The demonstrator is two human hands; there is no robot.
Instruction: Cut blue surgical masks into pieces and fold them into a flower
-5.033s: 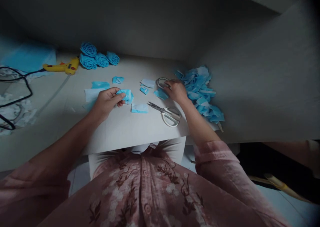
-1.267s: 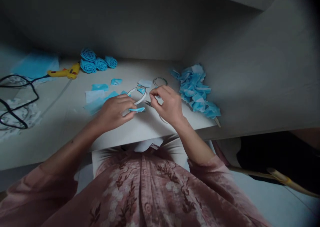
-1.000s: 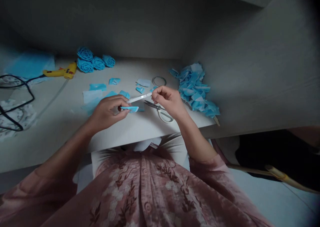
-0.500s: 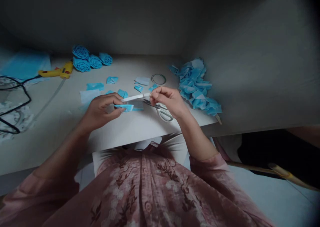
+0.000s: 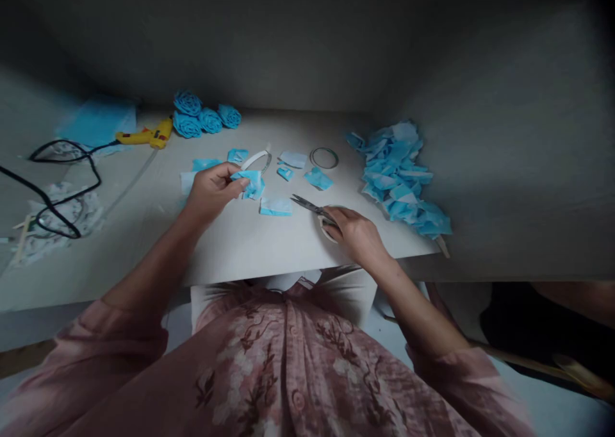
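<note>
My left hand (image 5: 211, 190) pinches a blue piece of thin fabric or paper (image 5: 254, 186) together with a narrow white strip (image 5: 256, 159) that curls up beyond the fingers. In my right hand (image 5: 358, 232) are scissors (image 5: 310, 205) with pale handles, fingers wrapped round them and blades pointing left. Just below the strip, a white and blue cut piece (image 5: 276, 207) lies on the table between the hands. Further back are a small blue piece (image 5: 285, 173), a whitish piece (image 5: 293, 159) and another blue piece (image 5: 318, 179).
Several blue rosettes (image 5: 210, 120) stand at the back left beside a yellow glue gun (image 5: 161, 134) with a black cord (image 5: 98, 174). A wire ring (image 5: 324, 157) lies behind. Heaped blue scraps (image 5: 398, 174) fill the right side against a grey wall (image 5: 504, 136). The table's front edge (image 5: 269, 275) is near me.
My right hand has let go of the white strip and picked up the scissors from the table. The strip now curls upward from my left hand. The view has shifted left.
</note>
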